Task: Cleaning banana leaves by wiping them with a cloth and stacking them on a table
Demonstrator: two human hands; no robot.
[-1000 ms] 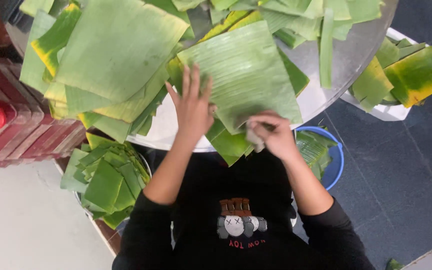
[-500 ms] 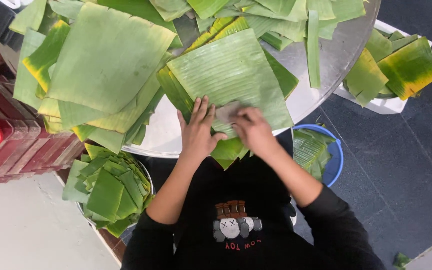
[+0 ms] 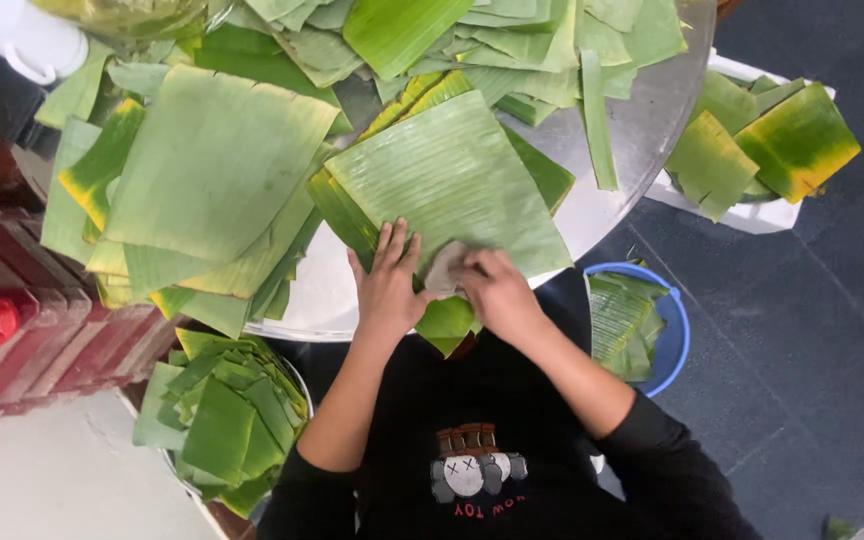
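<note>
While the flat left hand point(image 3: 389, 285) pins the ribbed green banana leaf point(image 3: 452, 185), the right hand point(image 3: 492, 290) grips a cloth point(image 3: 444, 270).

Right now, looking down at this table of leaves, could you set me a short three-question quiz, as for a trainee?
1. True or false: the left hand lies flat on the square banana leaf.
2. What does the right hand press on that leaf? A) a knife B) a pale cloth C) a spoon
3. Fill in: the blue bucket beside the round metal table holds ____.

Key: 1 true; 2 B; 3 leaves.
</note>
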